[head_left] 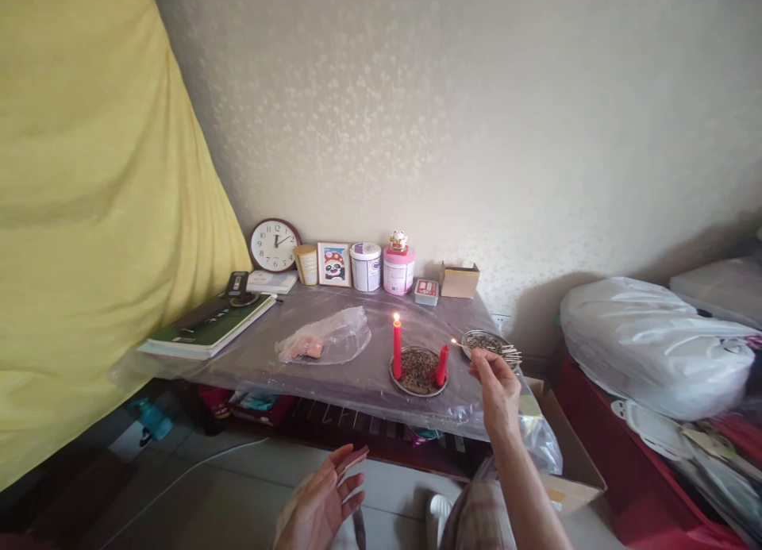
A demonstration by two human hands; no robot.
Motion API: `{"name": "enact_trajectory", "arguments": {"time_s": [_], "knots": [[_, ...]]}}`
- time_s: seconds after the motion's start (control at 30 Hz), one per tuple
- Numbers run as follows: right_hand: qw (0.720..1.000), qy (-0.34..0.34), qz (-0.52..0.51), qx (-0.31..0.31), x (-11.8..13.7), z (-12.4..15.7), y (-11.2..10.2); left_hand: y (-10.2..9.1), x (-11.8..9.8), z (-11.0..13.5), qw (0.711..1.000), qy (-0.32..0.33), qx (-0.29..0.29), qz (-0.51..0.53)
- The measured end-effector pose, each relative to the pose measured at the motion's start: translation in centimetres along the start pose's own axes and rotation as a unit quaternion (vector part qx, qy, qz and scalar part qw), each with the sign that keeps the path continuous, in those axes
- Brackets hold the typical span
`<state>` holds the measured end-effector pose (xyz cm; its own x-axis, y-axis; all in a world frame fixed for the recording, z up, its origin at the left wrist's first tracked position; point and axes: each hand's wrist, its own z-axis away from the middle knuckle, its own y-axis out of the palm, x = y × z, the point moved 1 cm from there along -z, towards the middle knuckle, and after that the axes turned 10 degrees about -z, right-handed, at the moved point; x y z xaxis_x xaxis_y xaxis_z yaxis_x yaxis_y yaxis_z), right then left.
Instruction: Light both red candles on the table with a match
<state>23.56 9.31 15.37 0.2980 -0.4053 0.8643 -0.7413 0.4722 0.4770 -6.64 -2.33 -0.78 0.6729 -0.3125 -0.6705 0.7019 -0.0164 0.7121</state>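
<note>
My right hand (pixel 495 387) pinches a burning match (pixel 461 345), its flame just right of the shorter red candle (pixel 441 365), whose wick shows no flame. Beside that one, the taller red candle (pixel 397 351) burns. Both candles stand on a round metal plate (pixel 418 390) covered in dark bits. Low in front of the table, my left hand (pixel 325 498) holds a small reddish-brown matchbox (pixel 352 459) at its thumb and forefinger, the other fingers loosely curled. A second plate (pixel 485 342) with several matchsticks (pixel 510 355) at its edge lies behind my right hand.
The low table (pixel 351 385) has a plastic cover. A clear plastic bag (pixel 342 336) lies on it, with books (pixel 208 328) at left. A clock (pixel 275 244), tins (pixel 365 268) and a small carton (pixel 459 282) line the wall. A cardboard box (pixel 571 447) stands at right.
</note>
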Motion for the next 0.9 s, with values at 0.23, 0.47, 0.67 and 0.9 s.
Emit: {"name": "enact_trajectory", "arguments": {"time_s": [0.23, 0.47, 0.67, 0.9], "knots": [[1.000, 0.006, 0.014, -0.003, -0.46, 0.07, -0.03, 0.02, -0.01, -0.20, 1.000, 0.000, -0.003, 0.005], [1.000, 0.013, 0.015, -0.003, -0.45, 0.42, 0.47, 0.64, -0.51, 0.05, 1.000, -0.005, -0.002, 0.002], [1.000, 0.016, 0.016, -0.008, -0.56, 0.54, 0.69, 0.55, -0.42, -0.01, 1.000, -0.004, -0.004, 0.001], [1.000, 0.015, 0.015, -0.006, -0.71, 0.53, 0.75, 0.51, -0.46, 0.03, 1.000, -0.008, -0.005, -0.003]]}}
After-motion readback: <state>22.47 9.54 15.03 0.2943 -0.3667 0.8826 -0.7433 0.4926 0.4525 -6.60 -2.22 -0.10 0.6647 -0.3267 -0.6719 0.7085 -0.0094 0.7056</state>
